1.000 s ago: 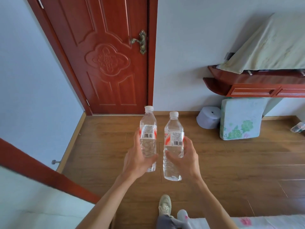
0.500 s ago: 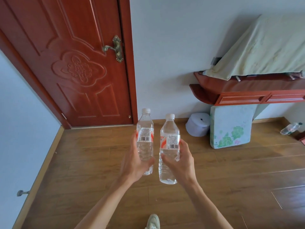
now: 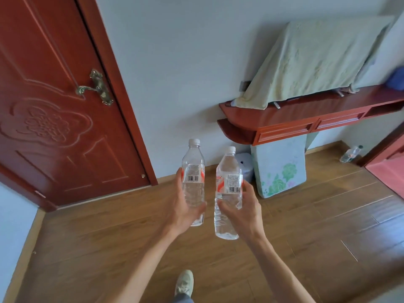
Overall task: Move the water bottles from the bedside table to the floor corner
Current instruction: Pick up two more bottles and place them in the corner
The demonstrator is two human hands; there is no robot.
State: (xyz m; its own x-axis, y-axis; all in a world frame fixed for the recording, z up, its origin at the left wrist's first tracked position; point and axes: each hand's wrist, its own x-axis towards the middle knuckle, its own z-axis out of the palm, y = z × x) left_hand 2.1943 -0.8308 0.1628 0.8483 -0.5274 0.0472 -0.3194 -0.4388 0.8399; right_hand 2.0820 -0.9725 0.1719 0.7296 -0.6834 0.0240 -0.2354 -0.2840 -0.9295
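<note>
I carry two clear plastic water bottles with white caps and red-and-white labels, both upright in front of me above the wooden floor. My left hand [image 3: 182, 212] grips the left bottle [image 3: 193, 169] around its lower half. My right hand [image 3: 242, 212] grips the right bottle [image 3: 228, 182] at and below its label. The two bottles stand apart from each other. A third bottle [image 3: 350, 153] lies on the floor at the far right, by the wall.
A closed red-brown door [image 3: 54, 106] fills the left. A red wall shelf [image 3: 306, 115] with a cloth-covered object [image 3: 317, 60] hangs on the right wall; under it lean a floral cushion [image 3: 279, 169] and a pale round stool [image 3: 246, 166]. My shoe [image 3: 184, 283] is on the floor.
The view has swung right and moved closer to the wall: the door slid left, the shelf and cushion came nearer. Both hands keep hold of the bottles, and the bed edge has left the view.
</note>
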